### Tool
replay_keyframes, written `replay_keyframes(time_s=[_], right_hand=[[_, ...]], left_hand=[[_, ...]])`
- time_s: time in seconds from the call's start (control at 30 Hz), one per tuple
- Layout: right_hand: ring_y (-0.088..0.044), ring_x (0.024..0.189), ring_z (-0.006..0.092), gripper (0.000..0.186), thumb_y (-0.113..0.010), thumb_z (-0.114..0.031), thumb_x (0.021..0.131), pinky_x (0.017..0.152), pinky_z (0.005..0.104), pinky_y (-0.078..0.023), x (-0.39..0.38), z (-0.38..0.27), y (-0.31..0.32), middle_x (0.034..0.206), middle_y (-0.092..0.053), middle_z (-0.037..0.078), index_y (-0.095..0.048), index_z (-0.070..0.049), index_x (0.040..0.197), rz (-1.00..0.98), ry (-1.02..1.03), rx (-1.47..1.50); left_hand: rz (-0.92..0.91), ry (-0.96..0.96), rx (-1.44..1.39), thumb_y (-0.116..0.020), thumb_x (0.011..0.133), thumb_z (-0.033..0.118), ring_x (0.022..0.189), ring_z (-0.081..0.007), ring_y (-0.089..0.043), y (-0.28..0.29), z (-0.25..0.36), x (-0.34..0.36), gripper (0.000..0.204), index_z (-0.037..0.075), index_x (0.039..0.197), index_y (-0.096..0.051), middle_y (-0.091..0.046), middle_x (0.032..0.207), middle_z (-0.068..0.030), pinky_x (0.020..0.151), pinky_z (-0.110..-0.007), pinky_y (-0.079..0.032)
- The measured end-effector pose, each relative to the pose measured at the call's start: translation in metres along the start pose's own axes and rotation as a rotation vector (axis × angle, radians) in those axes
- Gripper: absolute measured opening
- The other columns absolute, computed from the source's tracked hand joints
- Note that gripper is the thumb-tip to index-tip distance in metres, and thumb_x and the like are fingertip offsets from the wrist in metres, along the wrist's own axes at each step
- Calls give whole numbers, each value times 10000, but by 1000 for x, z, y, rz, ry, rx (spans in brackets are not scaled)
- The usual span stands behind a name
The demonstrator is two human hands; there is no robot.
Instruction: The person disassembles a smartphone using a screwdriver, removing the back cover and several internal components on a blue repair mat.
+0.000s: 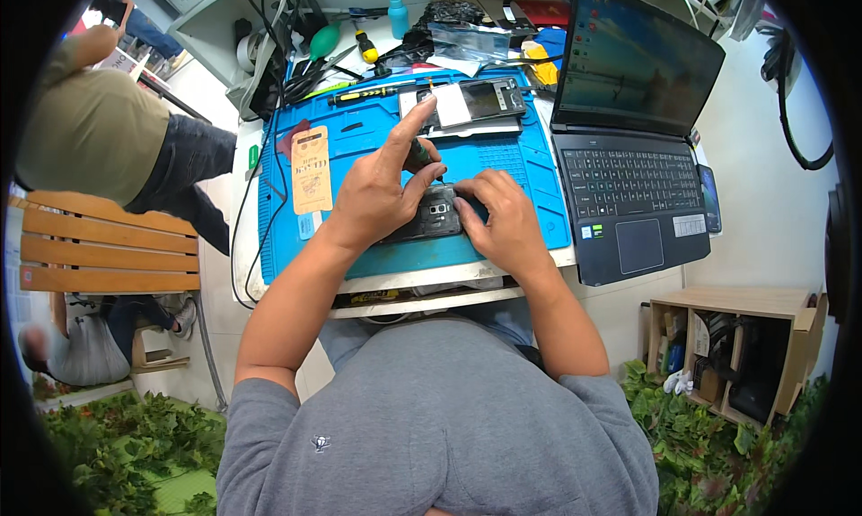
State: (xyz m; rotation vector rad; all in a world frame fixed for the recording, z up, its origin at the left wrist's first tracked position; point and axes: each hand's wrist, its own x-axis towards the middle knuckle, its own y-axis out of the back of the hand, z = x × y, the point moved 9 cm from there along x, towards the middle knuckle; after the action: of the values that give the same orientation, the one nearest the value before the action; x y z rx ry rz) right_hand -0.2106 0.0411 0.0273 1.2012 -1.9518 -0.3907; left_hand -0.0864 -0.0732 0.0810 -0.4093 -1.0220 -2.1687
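My left hand (382, 184), index finger raised, grips a green-handled screwdriver (416, 158) between thumb and other fingers, its tip down at the top of a dark phone (417, 224). The phone lies back side up on the blue mat (494, 246), with a small lens opening showing. My right hand (494, 211) holds the phone's right edge with bent fingers and thumb. Behind my hands are another dark phone (492, 98) and a white card on it. An orange card (312, 175) lies left of my left hand.
An open laptop (642, 202) stands right. Tools, a yellow-black screwdriver (364, 44), a green blower (325, 40) and cables crowd the back. A person in khaki (99, 139) is at upper left by a wooden bench (108, 242); another person (85, 350) sits lower left. A wooden cubby (736, 305) is lower right.
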Motion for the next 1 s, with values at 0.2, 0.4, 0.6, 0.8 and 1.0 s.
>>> replay_keyframes(time_s=[0.2, 0.4, 0.6, 0.8, 1.0], right_hand=[[-670, 991, 355, 182, -795, -75, 932, 917, 469, -542, -1, 1, 1, 1018, -714, 146, -774, -2, 1098, 3, -3, 6], [-671, 1005, 351, 184, -793, -82, 939, 931, 466, -542, -1, 2, 1, 1026, -717, 144, -775, 1, 1102, -10, -23, 9], [-671, 1008, 348, 183, -788, -85, 948, 932, 464, -542, 0, 1, 1, 1028, -717, 142, -776, 1, 1108, -17, -28, 4], [-661, 995, 350, 183, -759, -46, 942, 919, 470, -539, -2, 1, 1, 1019, -708, 145, -776, 5, 1117, -2, -20, -4], [-654, 990, 353, 192, -701, 10, 930, 910, 478, -535, -2, 3, 0, 1015, -696, 147, -772, 9, 1108, 2, -17, 8]], left_hand=[[-2, 51, -28, -848, 969, 8, 929, -203, -829, -1, -5, 1, 887, 122, 1726, -399, -813, 1057, -95, 861, -358, -658], [4, 36, -42, -839, 974, -5, 937, -193, -828, -2, -5, 1, 883, 126, 1726, -395, -813, 1056, -99, 867, -362, -662], [-48, 33, -38, -822, 967, -36, 988, -201, -819, -3, -6, 1, 863, 143, 1711, -422, -808, 1092, -99, 902, -359, -663], [-238, 11, -105, -802, 945, -85, 1044, -210, -796, -11, 8, 9, 746, 161, 1611, -574, -793, 1122, -87, 918, -362, -661], [-246, 16, -43, -785, 939, -117, 999, -202, -778, -15, 8, 17, 682, 144, 1553, -643, -790, 1133, -95, 955, -362, -661]])
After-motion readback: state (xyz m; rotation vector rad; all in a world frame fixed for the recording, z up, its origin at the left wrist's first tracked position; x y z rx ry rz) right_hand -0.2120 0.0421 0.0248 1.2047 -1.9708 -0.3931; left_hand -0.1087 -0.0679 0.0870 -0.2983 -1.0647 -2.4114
